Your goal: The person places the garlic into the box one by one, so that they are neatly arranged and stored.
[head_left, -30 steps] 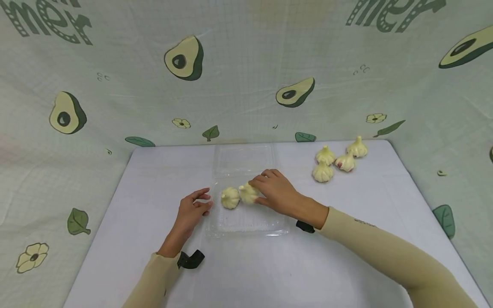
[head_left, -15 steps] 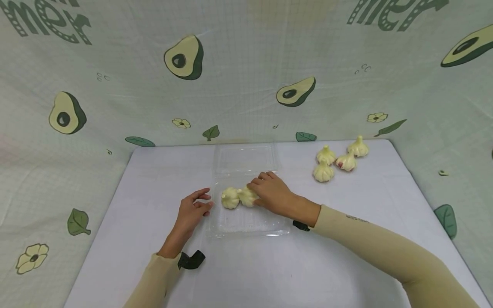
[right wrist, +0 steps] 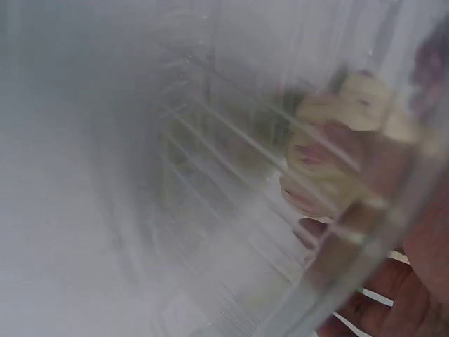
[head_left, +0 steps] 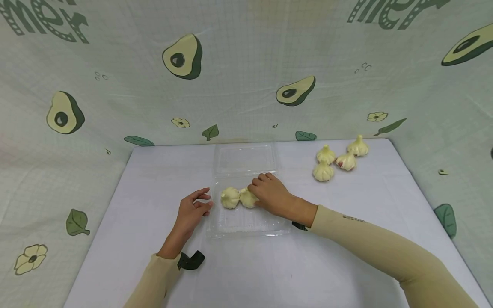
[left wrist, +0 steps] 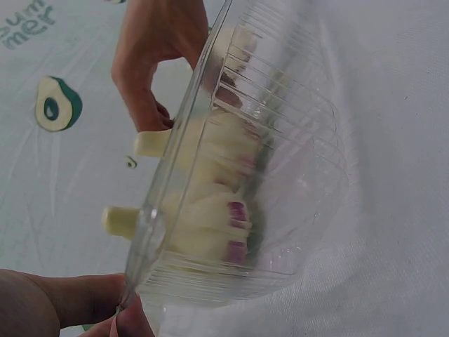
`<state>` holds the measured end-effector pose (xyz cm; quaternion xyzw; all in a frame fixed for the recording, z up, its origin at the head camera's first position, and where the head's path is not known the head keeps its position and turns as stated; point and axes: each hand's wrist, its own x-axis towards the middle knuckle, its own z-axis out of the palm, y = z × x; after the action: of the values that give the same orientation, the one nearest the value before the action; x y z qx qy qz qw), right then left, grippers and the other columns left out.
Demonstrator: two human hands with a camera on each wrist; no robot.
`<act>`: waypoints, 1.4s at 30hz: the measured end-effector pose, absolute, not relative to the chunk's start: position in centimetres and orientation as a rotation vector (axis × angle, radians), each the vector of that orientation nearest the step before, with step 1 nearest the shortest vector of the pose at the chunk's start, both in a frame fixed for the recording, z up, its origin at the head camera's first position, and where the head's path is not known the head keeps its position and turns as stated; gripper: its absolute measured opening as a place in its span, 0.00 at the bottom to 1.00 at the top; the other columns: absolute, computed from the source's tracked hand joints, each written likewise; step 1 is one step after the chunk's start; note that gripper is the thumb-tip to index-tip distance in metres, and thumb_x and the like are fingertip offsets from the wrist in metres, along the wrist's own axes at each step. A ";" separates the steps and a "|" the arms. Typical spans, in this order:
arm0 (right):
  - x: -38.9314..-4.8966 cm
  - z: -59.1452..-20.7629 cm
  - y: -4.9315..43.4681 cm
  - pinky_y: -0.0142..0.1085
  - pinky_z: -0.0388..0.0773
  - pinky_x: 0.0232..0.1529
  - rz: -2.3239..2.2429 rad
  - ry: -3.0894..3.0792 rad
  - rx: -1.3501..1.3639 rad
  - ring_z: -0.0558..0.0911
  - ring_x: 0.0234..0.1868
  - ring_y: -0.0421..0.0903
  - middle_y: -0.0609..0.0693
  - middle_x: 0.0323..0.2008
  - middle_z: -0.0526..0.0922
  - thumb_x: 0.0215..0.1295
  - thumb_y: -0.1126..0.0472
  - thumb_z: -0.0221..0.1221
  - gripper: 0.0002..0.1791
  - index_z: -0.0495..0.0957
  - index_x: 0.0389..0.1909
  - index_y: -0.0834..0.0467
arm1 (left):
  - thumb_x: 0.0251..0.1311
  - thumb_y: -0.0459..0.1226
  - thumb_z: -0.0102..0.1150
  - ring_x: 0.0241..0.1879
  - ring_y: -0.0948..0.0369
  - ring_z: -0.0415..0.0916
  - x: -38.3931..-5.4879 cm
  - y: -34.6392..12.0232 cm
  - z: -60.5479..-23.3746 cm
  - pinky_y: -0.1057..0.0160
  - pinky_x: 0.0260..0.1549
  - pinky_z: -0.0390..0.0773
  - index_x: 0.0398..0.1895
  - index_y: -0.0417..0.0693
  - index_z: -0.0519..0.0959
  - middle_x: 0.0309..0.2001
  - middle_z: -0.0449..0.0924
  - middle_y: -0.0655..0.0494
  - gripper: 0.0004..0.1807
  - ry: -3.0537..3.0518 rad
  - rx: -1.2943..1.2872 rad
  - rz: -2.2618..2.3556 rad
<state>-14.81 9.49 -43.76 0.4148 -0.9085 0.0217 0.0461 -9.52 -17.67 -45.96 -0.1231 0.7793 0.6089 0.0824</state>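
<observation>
A clear plastic clamshell box [head_left: 246, 233] lies opened out on the white table, its lid [head_left: 246, 159] toward the back. Inside the tray, a garlic bulb [head_left: 230, 197] sits near the left wall with its stem up. Beside it, a second garlic bulb [head_left: 248, 198] is held by my right hand [head_left: 274, 194], whose fingers curl round its right side. Through the ribbed wall, the right wrist view shows those fingers [right wrist: 351, 151] against the bulb. My left hand [head_left: 192, 210] pinches the box's left rim; the left wrist view shows its fingertips [left wrist: 105, 295] there.
Several garlic bulbs [head_left: 323, 171] stand grouped at the back right of the white table [head_left: 161, 171]. Behind and at the sides hangs a pale cloth [head_left: 239, 51] printed with avocados. A black wrist strap piece [head_left: 191, 260] juts from the left wrist.
My right hand has lowered the second garlic bulb slightly and turned it upright beside the first. The left hand has stayed at the box's rim.
</observation>
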 end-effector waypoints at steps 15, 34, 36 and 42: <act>-14.7 -44.6 9.4 0.45 0.76 0.57 0.053 -2.733 1.210 0.81 0.51 0.51 0.50 0.47 0.86 0.56 0.52 0.80 0.26 0.84 0.52 0.56 | 0.70 0.25 0.63 0.39 0.59 0.81 -9.5 -17.6 -45.9 0.70 0.32 0.82 0.72 0.35 0.74 0.55 0.77 0.40 0.28 2.327 -0.349 1.816; -13.5 -40.7 14.7 0.52 0.73 0.67 0.297 -2.837 0.957 0.80 0.61 0.56 0.56 0.60 0.84 0.64 0.53 0.76 0.32 0.80 0.65 0.61 | 0.69 0.24 0.63 0.36 0.65 0.80 -9.7 -17.6 -45.9 0.71 0.32 0.82 0.73 0.36 0.74 0.54 0.77 0.40 0.28 2.332 -0.383 1.804; -13.2 -40.6 15.8 0.54 0.73 0.67 0.349 -2.821 0.902 0.80 0.61 0.58 0.57 0.61 0.84 0.64 0.53 0.76 0.32 0.79 0.65 0.62 | 0.69 0.24 0.63 0.37 0.64 0.80 -9.7 -17.6 -45.9 0.71 0.32 0.82 0.73 0.36 0.74 0.54 0.77 0.41 0.28 2.332 -0.387 1.803; -12.6 -41.2 19.3 0.56 0.72 0.66 0.428 -2.779 0.713 0.78 0.63 0.62 0.61 0.63 0.81 0.61 0.56 0.77 0.36 0.77 0.67 0.65 | 0.70 0.24 0.63 0.38 0.63 0.80 -9.6 -17.6 -45.9 0.71 0.32 0.82 0.73 0.37 0.74 0.54 0.77 0.42 0.28 2.328 -0.388 1.802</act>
<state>-12.58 19.26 -41.24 0.2441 -0.9511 0.1465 0.1201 -9.60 -17.62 -45.87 -0.1301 0.7812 0.6045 0.0859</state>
